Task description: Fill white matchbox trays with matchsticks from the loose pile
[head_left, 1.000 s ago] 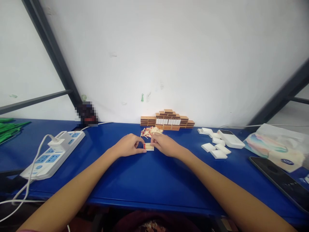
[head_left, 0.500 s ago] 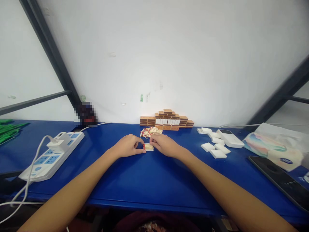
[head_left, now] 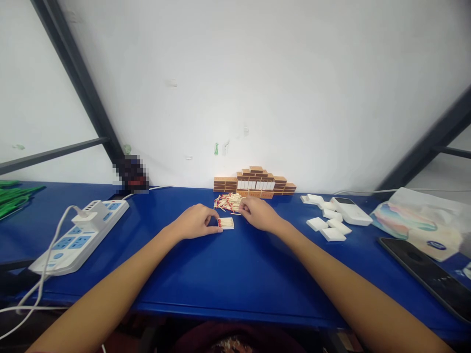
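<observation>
A small white tray with red-tipped matches in it lies on the blue table. My left hand grips the tray's left end between thumb and fingers. Behind the tray is a loose pile of matches. At the pile's right edge is my right hand, its fingers pinched together; what they hold, if anything, is too small to make out. Brown matchboxes stand stacked against the wall, with a row of white trays among them.
White trays lie scattered at the right, beside a white device, a tissue pack and a black phone. At the left are a power strip with cables and green items.
My right hand has moved from above the tray back and to the right, to the edge of the match pile. My left hand stays at the tray.
</observation>
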A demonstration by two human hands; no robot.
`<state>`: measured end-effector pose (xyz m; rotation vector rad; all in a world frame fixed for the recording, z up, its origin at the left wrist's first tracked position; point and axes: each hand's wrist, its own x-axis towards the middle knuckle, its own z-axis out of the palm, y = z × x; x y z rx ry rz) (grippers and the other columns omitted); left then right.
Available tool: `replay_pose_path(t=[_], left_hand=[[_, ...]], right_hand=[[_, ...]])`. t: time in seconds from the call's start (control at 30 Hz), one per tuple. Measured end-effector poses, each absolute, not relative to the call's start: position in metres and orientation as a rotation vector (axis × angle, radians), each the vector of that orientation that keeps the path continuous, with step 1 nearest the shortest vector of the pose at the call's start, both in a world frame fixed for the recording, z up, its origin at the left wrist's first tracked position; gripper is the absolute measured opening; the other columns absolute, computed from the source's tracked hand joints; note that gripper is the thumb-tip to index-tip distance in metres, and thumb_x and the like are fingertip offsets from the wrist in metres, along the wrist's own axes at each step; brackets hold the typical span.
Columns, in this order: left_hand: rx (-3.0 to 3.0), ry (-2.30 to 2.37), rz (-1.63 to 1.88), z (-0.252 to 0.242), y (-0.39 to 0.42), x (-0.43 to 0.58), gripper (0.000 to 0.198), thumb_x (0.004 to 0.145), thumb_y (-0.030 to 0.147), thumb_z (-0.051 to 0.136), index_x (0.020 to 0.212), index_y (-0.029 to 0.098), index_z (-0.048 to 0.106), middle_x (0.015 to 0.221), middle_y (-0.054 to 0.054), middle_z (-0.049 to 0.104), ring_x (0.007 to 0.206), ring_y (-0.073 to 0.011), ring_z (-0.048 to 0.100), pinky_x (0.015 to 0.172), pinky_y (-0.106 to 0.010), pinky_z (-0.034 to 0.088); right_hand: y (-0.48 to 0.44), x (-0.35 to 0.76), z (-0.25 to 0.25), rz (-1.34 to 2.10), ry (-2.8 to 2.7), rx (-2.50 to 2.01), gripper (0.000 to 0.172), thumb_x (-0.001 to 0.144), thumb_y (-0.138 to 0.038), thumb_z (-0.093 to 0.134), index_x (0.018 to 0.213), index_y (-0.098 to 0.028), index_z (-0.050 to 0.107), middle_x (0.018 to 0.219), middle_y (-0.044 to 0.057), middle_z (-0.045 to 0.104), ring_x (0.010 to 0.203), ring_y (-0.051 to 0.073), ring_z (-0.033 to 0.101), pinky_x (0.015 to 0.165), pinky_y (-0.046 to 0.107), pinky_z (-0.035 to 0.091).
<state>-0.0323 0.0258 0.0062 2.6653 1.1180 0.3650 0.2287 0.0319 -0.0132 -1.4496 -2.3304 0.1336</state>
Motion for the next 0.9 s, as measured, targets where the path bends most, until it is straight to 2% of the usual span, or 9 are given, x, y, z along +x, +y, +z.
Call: replay_pose_path(t=[0.17,0.37,0.57,0.9], left_hand=[[2.663,1.106,0.383,0.005,0.025,-0.031,0.042,0.085,0.059,0.07,0.106,0.023,0.077,0.066,0.001,0.065,0.059,-0.0144,0.059,0.058,-0.026,0.034],[2.628,1.098,0.357,0.007,0.023,-0.03,0.04,0.086,0.057,0.07,0.104,0.023,0.077,0.065,0.002,0.065,0.059,-0.0142,0.059,0.057,-0.025,0.034],[2.66,1.114,0.357,0.006,0.024,-0.031,0.042,0.086,0.06,0.068,0.102,0.022,0.077,0.065,0.001,0.065,0.058,-0.0146,0.059,0.058,-0.026,0.034],[2.674,1.105,0.338,0.008,0.022,-0.03,0.04,0.087,0.059,0.068,0.1,0.022,0.076,0.067,0.0,0.067,0.06,-0.0154,0.061,0.06,-0.026,0.034]], right_hand=[[0.035,0.231,-0.018,0.212,-2.389,-1.438,0.01,0.095,-0.02,0.063,0.085,-0.018,0.063,0.092,0.006,0.066,0.078,0.016,0.058,0.067,0.025,0.036],[0.032,0.23,-0.017,0.201,-2.405,-1.472,0.011,0.099,-0.019,0.058,0.088,-0.018,0.061,0.097,0.007,0.066,0.081,0.017,0.06,0.068,0.025,0.037],[0.02,0.22,-0.004,0.349,-2.371,-1.294,0.012,0.1,-0.021,0.057,0.088,-0.018,0.061,0.095,0.006,0.067,0.084,0.018,0.06,0.072,0.026,0.04],[0.004,0.203,0.002,0.404,-2.442,-1.291,0.01,0.098,-0.016,0.059,0.089,-0.019,0.061,0.094,0.005,0.066,0.083,0.016,0.059,0.07,0.026,0.039]])
